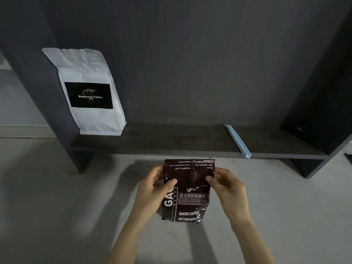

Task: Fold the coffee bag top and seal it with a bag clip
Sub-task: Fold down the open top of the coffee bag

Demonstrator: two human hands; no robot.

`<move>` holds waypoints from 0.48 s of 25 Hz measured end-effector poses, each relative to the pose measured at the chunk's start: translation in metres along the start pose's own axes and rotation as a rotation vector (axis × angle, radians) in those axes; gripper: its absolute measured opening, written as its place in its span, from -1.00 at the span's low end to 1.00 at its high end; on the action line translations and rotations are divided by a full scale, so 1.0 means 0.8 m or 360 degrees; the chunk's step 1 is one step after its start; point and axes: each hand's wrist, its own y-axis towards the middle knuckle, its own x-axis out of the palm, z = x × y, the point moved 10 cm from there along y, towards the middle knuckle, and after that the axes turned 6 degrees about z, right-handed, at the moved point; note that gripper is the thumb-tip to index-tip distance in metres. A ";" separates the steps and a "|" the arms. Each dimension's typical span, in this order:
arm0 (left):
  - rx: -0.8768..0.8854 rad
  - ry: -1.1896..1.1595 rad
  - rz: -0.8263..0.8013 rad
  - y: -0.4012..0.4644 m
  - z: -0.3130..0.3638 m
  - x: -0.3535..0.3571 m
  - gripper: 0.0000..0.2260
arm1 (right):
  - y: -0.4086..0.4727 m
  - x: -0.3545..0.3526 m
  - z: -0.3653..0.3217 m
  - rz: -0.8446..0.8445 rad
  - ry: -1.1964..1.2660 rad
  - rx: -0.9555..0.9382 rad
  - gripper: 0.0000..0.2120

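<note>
Fingers, left hand (152, 189): curled round the left edge of the dark brown coffee bag (187, 193), thumb pressed flat on the folded-over flap near its lower left corner; grasping the bag.
Fingers, right hand (227, 185): wrapped round the bag's right edge, thumb tip on the flap at its lower right corner; grasping the bag as well.
Coffee bag: held upright in front of the person, at about 6 o'clock from frame centre, over pale grey floor (47, 197). Glossy dark foil, white print reading "BAKED.COFFEE" and "NET.WEIGHT", partial "GA" down the left side, a line of Chinese characters mid-panel.
Bag top: folded down toward the viewer; text on the flap reads upside down, a vertical seam runs down its middle. Flap lies against the front panel, pinned by both thumbs.
Bag clip (238, 141): long, pale blue, lying on the dark shelf board (171, 140), at about 1 o'clock from the bag. One end overhangs the board's front edge; the other points toward the back panel. Well apart from both hands.
White coffee bag (89, 92): stands on the shelf board at about 10 o'clock from the held bag, leaning back, top crimped, black label reading "Kopiluwak Coffee". Touches nothing in the hands.
Shelf unit: dark grey, low board between two side panels, back panel behind.
Forearms: bare, both enter from 6 o'clock.
</note>
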 end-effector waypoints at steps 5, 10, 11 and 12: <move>0.0052 0.0095 0.0140 -0.002 0.001 -0.005 -0.86 | -0.003 -0.003 0.004 0.0022 -0.0037 0.0001 -0.88; 0.0071 0.0138 0.0216 -0.005 0.000 -0.008 -0.82 | -0.001 -0.002 -0.007 -0.0031 -0.0128 -0.0086 -0.84; 0.0075 0.0148 0.0214 -0.005 0.000 -0.009 -0.80 | 0.000 0.001 -0.012 -0.0083 -0.0189 -0.0122 -0.81; 0.0071 0.0145 0.0211 -0.005 0.001 -0.009 -0.80 | 0.001 0.006 -0.017 -0.0146 -0.0243 -0.0152 -0.79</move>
